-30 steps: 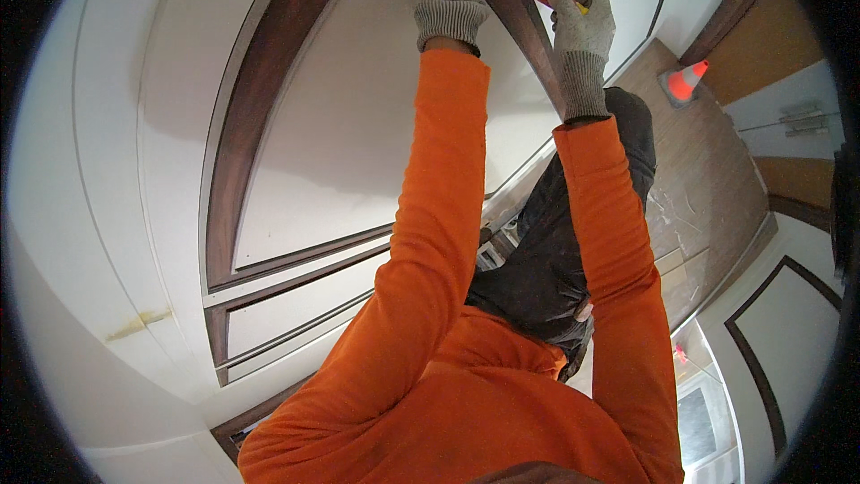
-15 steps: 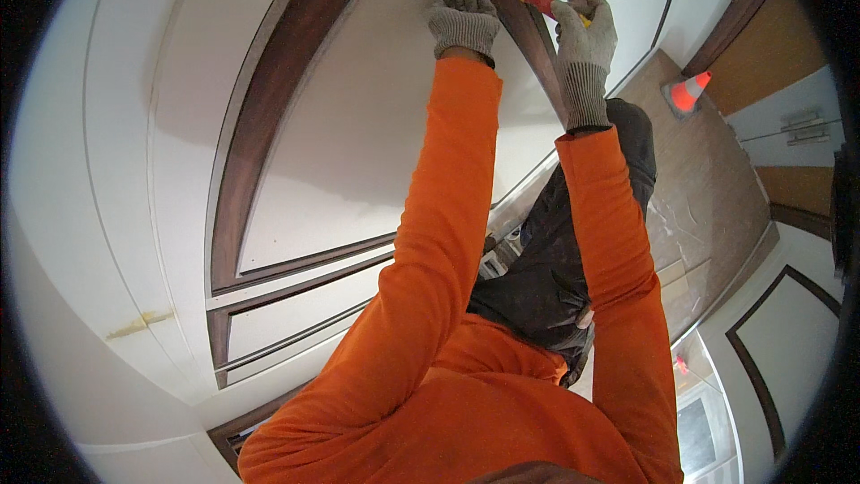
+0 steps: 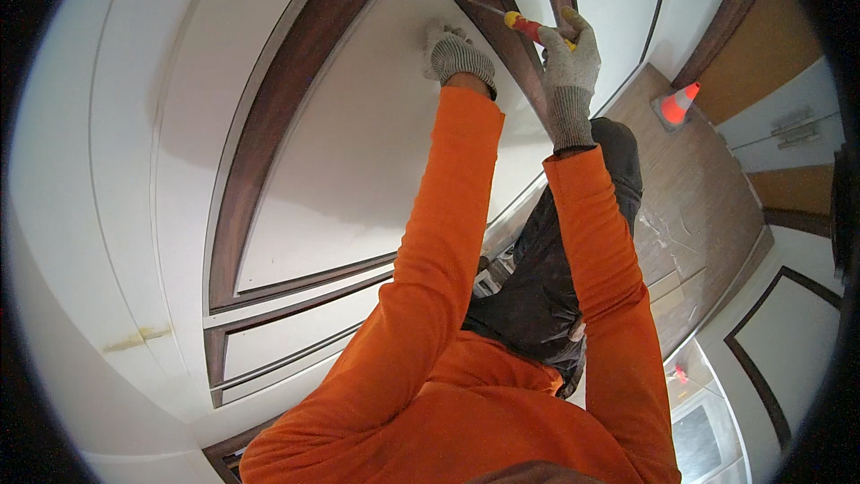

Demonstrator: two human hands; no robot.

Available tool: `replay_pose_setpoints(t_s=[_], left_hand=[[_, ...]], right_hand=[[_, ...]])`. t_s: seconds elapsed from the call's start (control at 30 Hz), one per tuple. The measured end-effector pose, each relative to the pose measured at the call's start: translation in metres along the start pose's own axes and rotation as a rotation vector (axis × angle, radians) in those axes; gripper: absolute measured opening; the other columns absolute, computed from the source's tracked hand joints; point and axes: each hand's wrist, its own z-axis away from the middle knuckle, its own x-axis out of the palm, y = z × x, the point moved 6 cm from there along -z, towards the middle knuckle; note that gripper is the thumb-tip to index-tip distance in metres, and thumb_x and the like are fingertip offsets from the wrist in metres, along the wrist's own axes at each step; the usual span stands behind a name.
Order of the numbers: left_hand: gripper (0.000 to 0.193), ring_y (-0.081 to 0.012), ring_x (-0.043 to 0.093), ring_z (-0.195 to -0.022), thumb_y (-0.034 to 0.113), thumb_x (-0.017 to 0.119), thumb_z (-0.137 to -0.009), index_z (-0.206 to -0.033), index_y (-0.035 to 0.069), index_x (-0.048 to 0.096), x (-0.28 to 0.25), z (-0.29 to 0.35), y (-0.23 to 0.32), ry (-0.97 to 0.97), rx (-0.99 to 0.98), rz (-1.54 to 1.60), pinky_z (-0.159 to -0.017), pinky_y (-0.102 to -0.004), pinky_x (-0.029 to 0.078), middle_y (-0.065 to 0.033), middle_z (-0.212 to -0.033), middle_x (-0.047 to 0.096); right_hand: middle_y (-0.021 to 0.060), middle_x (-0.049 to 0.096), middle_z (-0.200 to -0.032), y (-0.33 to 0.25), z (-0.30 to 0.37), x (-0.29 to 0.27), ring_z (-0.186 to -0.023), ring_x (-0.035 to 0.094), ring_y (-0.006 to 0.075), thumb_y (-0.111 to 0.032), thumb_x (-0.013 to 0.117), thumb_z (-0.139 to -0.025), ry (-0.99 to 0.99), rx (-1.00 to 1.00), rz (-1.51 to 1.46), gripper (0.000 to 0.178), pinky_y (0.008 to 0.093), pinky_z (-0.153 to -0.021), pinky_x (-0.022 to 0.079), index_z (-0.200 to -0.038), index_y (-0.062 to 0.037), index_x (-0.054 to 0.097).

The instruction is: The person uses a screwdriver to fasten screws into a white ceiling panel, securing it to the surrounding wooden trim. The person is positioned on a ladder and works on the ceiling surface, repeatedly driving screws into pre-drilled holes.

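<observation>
My right hand point(image 3: 573, 67), in a grey knit glove, grips a screwdriver point(image 3: 527, 28) with a red and yellow handle. Its thin metal shaft points up and left, in front of a dark wood strip. My left hand point(image 3: 459, 56), gloved alike, is at the white panel point(image 3: 336, 152), just left of that strip. Its fingers look curled, partly blurred, and whatever they may hold is hidden. Dark brown trim point(image 3: 269, 139) frames the panel in a curve at its left.
An orange and white traffic cone point(image 3: 681, 104) stands on the wood-look floor point(image 3: 685, 206) at the right. Dark trousers show below my right arm. A lower trimmed panel point(image 3: 305, 327) lies nearer me, and a white door or wall panel point(image 3: 793, 336) with dark trim is at far right.
My left hand has shifted slightly down in view, its fingers turning toward the left. My right hand and the screwdriver have moved a little down and left. The whole view has also shifted slightly.
</observation>
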Motion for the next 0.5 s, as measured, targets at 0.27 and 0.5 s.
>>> replay_pose_setpoints(t_s=[0.27, 0.5], left_hand=[[0.036, -0.0232, 0.061, -0.099, 0.041, 0.042, -0.105, -0.115, 0.014, 0.062, 0.017, -0.017, -0.013, -0.065, -0.077, 0.170, -0.092, -0.0455, 0.047, -0.0059, -0.111, 0.065], [0.035, -0.0218, 0.062, -0.088, 0.041, 0.041, -0.106, -0.104, 0.014, 0.063, 0.010, -0.041, -0.018, -0.155, -0.154, 0.348, -0.086, -0.0451, 0.050, -0.0037, -0.096, 0.066]], right_hand=[[0.0141, 0.068, -0.107, 0.000, -0.005, -0.006, -0.100, 0.066, 0.0236, -0.022, 0.077, -0.087, 0.023, 0.045, 0.013, 0.056, 0.0379, -0.094, 0.052, -0.138, -0.0040, 0.059], [0.0130, 0.067, -0.104, 0.008, -0.004, 0.001, -0.096, 0.066, 0.0203, -0.021, 0.077, -0.087, 0.014, 0.096, -0.088, 0.055, 0.0359, -0.089, 0.053, -0.137, -0.0053, 0.060]])
